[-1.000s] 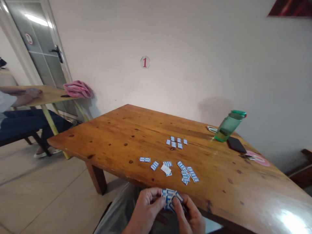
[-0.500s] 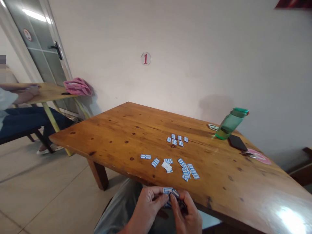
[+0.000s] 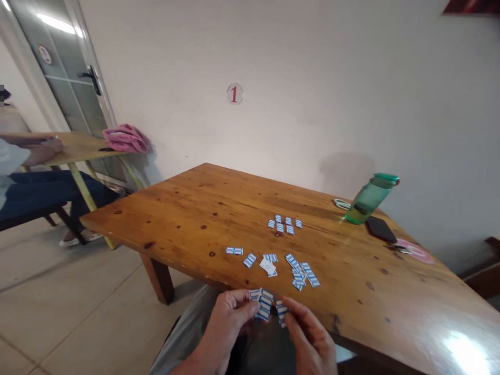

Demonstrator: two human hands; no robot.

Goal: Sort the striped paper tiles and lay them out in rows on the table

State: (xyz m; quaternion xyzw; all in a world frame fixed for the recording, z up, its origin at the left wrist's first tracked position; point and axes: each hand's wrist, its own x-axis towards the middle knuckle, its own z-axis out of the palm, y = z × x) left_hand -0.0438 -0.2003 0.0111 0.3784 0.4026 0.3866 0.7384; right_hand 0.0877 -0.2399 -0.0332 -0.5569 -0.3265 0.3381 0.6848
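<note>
Just past the table's front edge, my left hand (image 3: pixel 230 323) pinches a few overlapping blue-and-white label pieces (image 3: pixel 265 304) between thumb and fingers. My right hand (image 3: pixel 310 333) grips a smaller blue-and-white label strip (image 3: pixel 281 312), held apart from the left hand's pieces by a narrow gap. Ahead of both hands, a loose pile of label strips (image 3: pixel 310 274) lies on the table, beside a white-backed piece (image 3: pixel 267 266) and two separate strips, one of them a label strip (image 3: pixel 234 251) at the left. Farther back sits a group of several small cut labels (image 3: pixel 280 227).
A wooden table (image 3: pixel 187 208) stands against the wall. To the right are a tilted green bottle (image 3: pixel 373 198), a white coiled cable (image 3: pixel 341 204), a dark flat object (image 3: pixel 380 229) and a pink round item (image 3: pixel 417 251). Someone sits at another table (image 3: pixel 78 146) on the left.
My hands have moved apart; the label pieces, bunched between both hands before, are now split, several in my left and a strip in my right.
</note>
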